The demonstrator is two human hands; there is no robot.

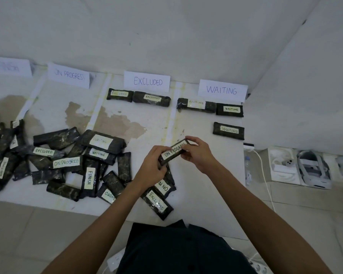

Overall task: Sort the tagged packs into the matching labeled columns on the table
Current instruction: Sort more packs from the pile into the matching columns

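Both hands hold one dark pack tagged ON PROGRESS [173,151] above the table: my left hand [151,168] grips its near end, my right hand [199,153] its far end. Paper column labels stand along the wall: FINISH [9,66], ON PROGRESS [68,75], EXCLUDED [147,81], WAITING [222,90]. Two packs [139,97] lie in the EXCLUDED column, three packs [229,109] in the WAITING column. A loose pile of tagged packs [71,159] covers the left and middle front of the table. An EXCLUDED pack [156,202] lies under my left forearm.
The white table [206,194] has worn brown patches and tape strips between columns. To its right on the floor stand a water bottle [247,169], a white cable [265,175] and open white boxes with a headset [313,169]. A power strip [115,261] lies near my legs.
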